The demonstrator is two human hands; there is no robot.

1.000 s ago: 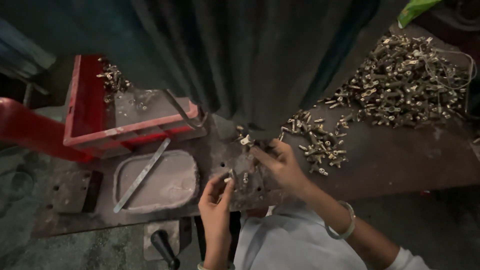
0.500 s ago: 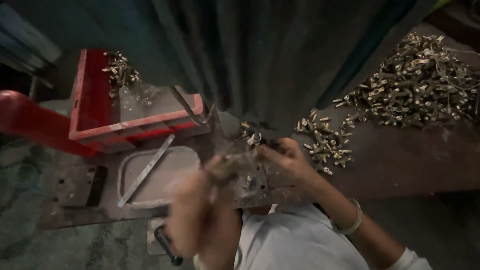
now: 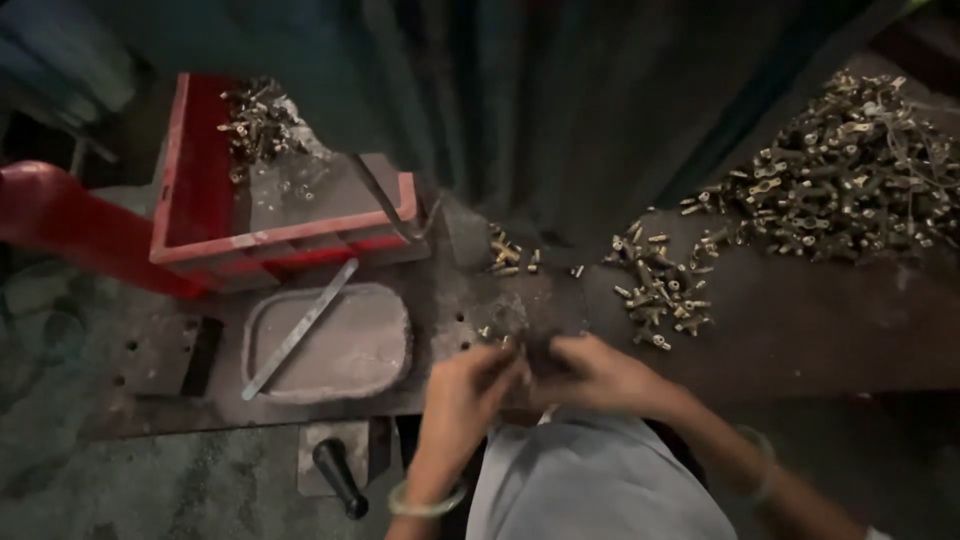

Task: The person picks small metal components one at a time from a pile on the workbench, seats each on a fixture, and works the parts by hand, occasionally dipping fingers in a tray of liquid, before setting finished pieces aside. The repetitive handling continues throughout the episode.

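The scene is dim and muddy in colour. What light there is falls from above on the far side, catching the heap of brass parts (image 3: 850,170) at the upper right and the red tray (image 3: 200,190). My hands, left (image 3: 465,385) and right (image 3: 590,375), smear with motion blur. The near edge of the table (image 3: 800,340) and the floor sink into shadow. Corners darken and soften; the picture looks grainy.

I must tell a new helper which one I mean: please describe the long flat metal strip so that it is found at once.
Find the red tray at the left. Just below it sits a shallow grey dish; the strip lies slanted across its rim. It is the only long, straight, pale piece there.
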